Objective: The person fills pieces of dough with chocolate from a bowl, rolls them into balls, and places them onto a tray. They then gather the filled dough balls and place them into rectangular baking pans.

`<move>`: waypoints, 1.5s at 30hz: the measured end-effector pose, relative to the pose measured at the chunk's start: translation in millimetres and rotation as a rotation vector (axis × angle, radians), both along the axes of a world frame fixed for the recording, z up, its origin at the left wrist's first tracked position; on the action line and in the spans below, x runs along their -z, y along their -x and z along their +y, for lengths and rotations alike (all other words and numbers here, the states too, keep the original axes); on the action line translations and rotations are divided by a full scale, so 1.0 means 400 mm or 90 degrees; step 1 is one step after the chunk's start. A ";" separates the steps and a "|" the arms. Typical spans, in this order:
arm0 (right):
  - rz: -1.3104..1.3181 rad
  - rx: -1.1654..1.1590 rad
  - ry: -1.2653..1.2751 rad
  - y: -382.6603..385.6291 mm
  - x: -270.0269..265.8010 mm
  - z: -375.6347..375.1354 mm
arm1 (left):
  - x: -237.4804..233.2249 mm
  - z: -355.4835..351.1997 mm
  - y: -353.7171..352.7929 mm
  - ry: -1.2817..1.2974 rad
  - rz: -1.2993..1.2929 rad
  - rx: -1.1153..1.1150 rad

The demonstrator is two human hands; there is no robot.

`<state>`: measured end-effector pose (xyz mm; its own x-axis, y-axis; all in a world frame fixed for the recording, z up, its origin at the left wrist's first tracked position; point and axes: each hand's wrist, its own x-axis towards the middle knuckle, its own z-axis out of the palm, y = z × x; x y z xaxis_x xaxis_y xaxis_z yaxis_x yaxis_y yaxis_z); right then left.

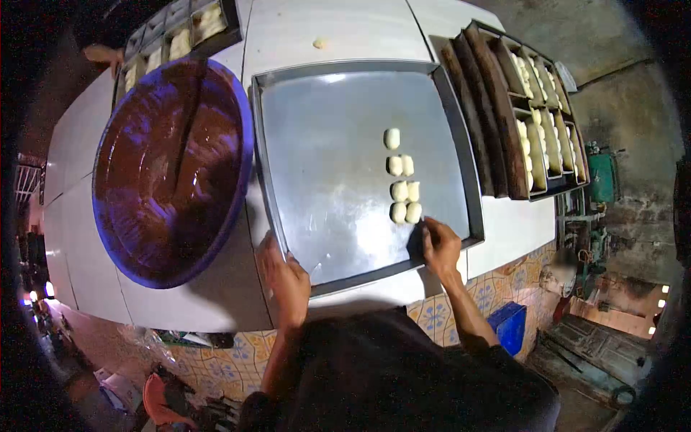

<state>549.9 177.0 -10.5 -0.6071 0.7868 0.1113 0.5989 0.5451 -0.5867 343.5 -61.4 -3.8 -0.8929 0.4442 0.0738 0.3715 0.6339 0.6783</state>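
Several pale dough pieces (399, 191) lie in short rows on the right part of a large metal tray (324, 165), mostly in pairs, with a single one at the far end. My right hand (441, 248) is over the tray's near right edge, beside the nearest pair, its fingers bent close together; whether they hold anything is hidden. My left hand (286, 282) is at the tray's near left corner, thumb on the rim side and fingers apart from the thumb, with no dough in view there.
A big purple-rimmed basin (245, 144) with brown residue stands left of the tray. Dough-filled moulds (529, 108) sit at the right, and more moulds (234, 21) at the far left. Another person's hand (103, 55) shows there. A small dough bit (319, 44) lies beyond the tray.
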 end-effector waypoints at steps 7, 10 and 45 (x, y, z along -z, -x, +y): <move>0.035 -0.101 -0.040 0.022 -0.014 0.005 | 0.050 -0.013 -0.014 0.102 0.028 -0.003; 0.009 -0.093 0.020 0.020 -0.028 -0.002 | 0.117 -0.044 -0.022 0.193 0.082 -0.017; -0.214 -0.174 -0.094 0.126 0.038 0.126 | 0.091 0.226 0.089 0.490 0.267 0.359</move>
<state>499.7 227.4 -25.7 -0.8116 0.5835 -0.0291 0.5656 0.7724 -0.2889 307.8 29.1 -40.2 -0.5088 0.8476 -0.1507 0.8609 0.5012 -0.0875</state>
